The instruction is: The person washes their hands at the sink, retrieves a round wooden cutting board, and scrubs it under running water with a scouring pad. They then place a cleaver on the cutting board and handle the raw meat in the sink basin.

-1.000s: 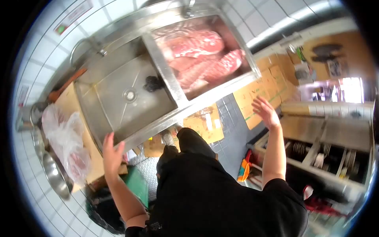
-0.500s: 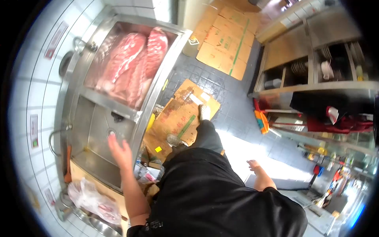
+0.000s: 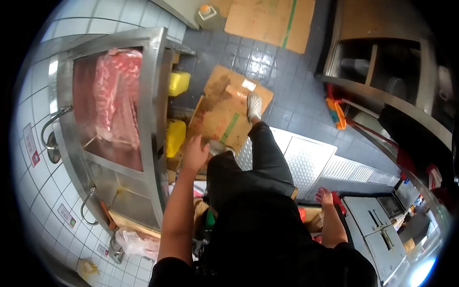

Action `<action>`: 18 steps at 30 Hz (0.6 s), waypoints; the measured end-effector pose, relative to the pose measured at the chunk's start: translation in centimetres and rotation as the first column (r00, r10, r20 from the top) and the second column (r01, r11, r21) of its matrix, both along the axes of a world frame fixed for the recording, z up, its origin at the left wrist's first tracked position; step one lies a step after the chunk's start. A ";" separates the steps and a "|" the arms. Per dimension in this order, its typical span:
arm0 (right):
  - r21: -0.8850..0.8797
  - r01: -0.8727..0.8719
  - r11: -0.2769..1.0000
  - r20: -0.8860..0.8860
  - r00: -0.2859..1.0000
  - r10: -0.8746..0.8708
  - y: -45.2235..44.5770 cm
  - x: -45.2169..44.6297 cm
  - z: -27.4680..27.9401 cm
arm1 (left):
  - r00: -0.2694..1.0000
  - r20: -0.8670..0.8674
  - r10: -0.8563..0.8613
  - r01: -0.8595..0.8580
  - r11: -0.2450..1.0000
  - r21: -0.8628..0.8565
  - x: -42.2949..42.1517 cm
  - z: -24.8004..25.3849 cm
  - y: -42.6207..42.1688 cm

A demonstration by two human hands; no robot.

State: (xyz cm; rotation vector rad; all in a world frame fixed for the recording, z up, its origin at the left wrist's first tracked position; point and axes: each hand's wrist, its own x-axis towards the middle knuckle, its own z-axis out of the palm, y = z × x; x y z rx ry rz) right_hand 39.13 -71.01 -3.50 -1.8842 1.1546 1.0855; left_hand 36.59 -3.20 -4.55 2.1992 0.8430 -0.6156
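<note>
My left hand (image 3: 195, 154) is held out over the floor, nearest to the yellow containers and the cardboard, with nothing in it and its fingers apart. My right hand (image 3: 324, 196) hangs at my other side, loosely open, also holding nothing. To the left, large slabs of raw ribs (image 3: 114, 95) lie in reddish liquid in one basin of the steel sink (image 3: 154, 110). The other basin (image 3: 129, 186) is nearer to me. Beside it, a clear plastic bag (image 3: 136, 241) with something pinkish inside rests near a wooden board (image 3: 134, 224).
Flattened cardboard (image 3: 215, 110) lies under my feet on grey tiles, with another sheet (image 3: 272, 21) farther ahead. Yellow containers (image 3: 176, 136) stand by the sink's side. A steel shelf unit (image 3: 382, 91) runs along the right. Metal plates (image 3: 308, 160) cover part of the floor.
My view has turned and moved forward along the sink. My left hand has left the space above the near basin and is now right of the sink. My right hand stays at my side.
</note>
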 end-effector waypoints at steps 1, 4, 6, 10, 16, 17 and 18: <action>-0.007 0.002 1.000 -0.034 0.999 -0.002 -0.5 0.1 0.0 | 0.999 -0.044 -0.005 0.004 1.000 -0.009 0.2 -1.0 -0.2; -0.028 0.080 0.996 -0.101 0.991 -0.083 -0.3 0.1 -1.0 | 0.995 -0.081 -0.065 0.064 0.998 -0.012 1.0 -5.6 0.8; -0.041 0.079 0.996 -0.127 0.988 -0.084 0.6 -0.7 -1.1 | 0.980 -0.120 -0.156 0.164 0.985 0.052 1.3 -9.4 1.4; -0.050 0.213 0.976 -0.230 0.948 -0.218 1.4 -4.7 -2.0 | 0.909 -0.086 -0.407 0.415 0.881 0.226 5.7 -17.9 4.9; -0.290 0.315 0.904 -0.295 0.869 -0.397 2.7 -13.2 1.4 | 0.997 -0.078 0.021 0.004 0.952 0.305 16.3 -35.4 16.1; -0.337 0.300 0.892 -0.365 0.832 -0.418 3.4 -14.1 2.0 | 0.980 -0.042 0.197 -0.168 0.913 0.371 17.6 -38.7 19.1; -0.188 0.203 0.961 -0.394 0.881 -0.263 2.8 -16.6 2.8 | 0.882 0.034 0.469 -0.452 0.824 0.341 19.7 -40.4 21.3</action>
